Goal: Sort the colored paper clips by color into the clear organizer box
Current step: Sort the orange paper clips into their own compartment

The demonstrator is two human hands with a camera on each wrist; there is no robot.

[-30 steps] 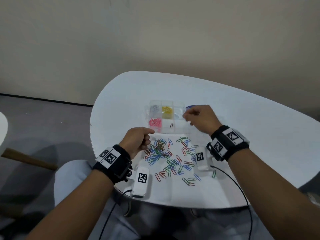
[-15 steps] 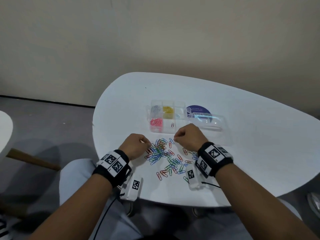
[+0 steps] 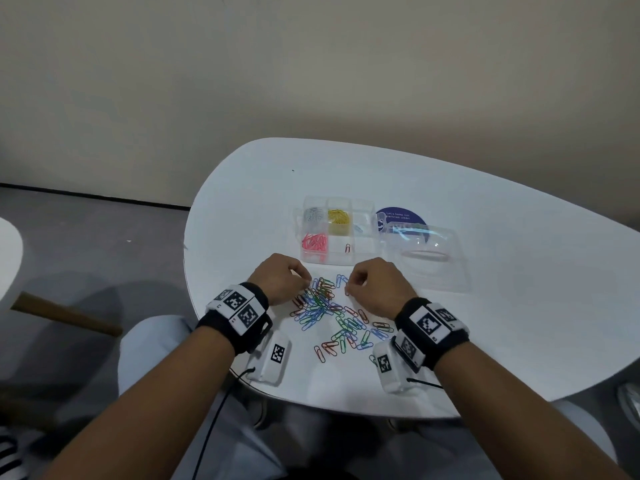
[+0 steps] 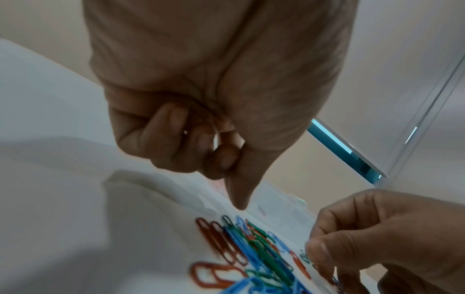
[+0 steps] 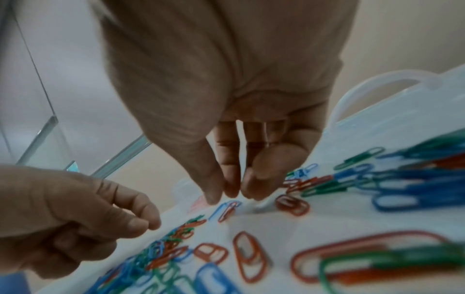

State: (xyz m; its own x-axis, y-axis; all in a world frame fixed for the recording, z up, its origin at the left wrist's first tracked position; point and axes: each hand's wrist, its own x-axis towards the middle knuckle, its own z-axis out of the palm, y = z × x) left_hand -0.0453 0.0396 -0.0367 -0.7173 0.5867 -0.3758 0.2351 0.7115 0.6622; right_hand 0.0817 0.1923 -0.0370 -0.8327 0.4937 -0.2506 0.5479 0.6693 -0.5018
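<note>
The clear organizer box (image 3: pixel 362 252) stands on the white table behind the pile. It holds silver, yellow and pink clips, with one red clip (image 3: pixel 347 248) alone in a front cell. A mixed pile of red, blue and green paper clips (image 3: pixel 325 306) lies just in front of it. My left hand (image 3: pixel 306 280) sits at the pile's left edge; its fingers (image 4: pixel 176 127) are curled into the palm, the thumb points down, and no clip shows in it. My right hand (image 5: pixel 231 193) hovers at the pile's far right, fingertips drawn together just above a blue clip (image 5: pixel 221 208), with nothing between them.
The box's clear lid (image 3: pixel 429 261) lies open to the right, partly over a round purple sticker (image 3: pixel 398 216). The table's (image 3: pixel 519 306) curved front edge runs just below my wrists. Loose clips (image 3: pixel 349 337) spread toward that edge. A wall stands behind the table.
My right hand has come back from the organizer box to the far side of the pile. The left hand has stayed at the pile's left edge.
</note>
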